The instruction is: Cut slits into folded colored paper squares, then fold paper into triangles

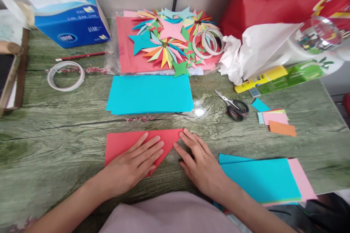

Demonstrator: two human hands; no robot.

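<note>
A red sheet of paper point(120, 145) lies on the table in front of me, its right end folded over into a slanted edge that comes to a point. My left hand point(136, 164) rests flat across the folded part, fingers stretched out. At the pointed right corner, the fingertips of my right hand point(199, 164) touch the paper's tip; the fingers are slightly bent and apart. Just beyond the red sheet is a stack of blue paper strips point(150, 94). Part of the red paper is hidden under my left hand.
Scissors point(232, 105), small paper scraps point(276, 118) and more blue and pink sheets point(262, 180) lie to the right. Behind are folded paper stars point(172, 31), tape rolls point(65, 76), a glue stick point(261, 79), a tissue box point(73, 25), a red bag point(262, 0) and a clear-lidded container point(314, 43).
</note>
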